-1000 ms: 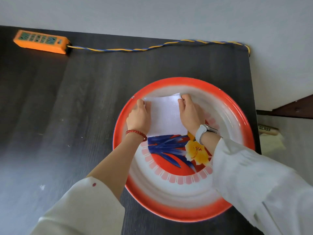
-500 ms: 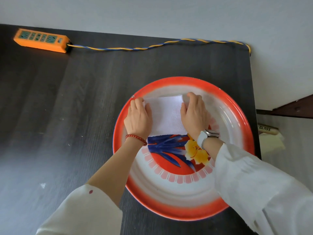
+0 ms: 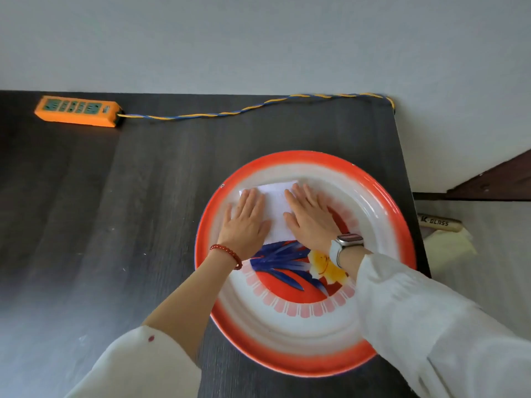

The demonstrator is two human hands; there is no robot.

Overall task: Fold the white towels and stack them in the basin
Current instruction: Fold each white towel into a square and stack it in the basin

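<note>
Change: since the earlier frames both hands have uncurled from the towel's side edges and now lie flat on it.
Left hand: the left hand (image 3: pixel 245 222) rests palm down on the towel's left part, fingers (image 3: pixel 249 198) straight and together, gripping nothing.
Right hand: the right hand (image 3: pixel 311 218) presses the right part the same way, fingers extended.
Towel: the folded white towel (image 3: pixel 276 208) lies in the far half of the enamel basin (image 3: pixel 290 366), on the dark worktop (image 3: pixel 120 214).
Doing it well: I judge this a smoothing press; even pressure outward should flatten the folds without shifting the towel.
Hard to see: the hands cover much of the towel, so its layers and whether others lie beneath cannot be told.
</note>
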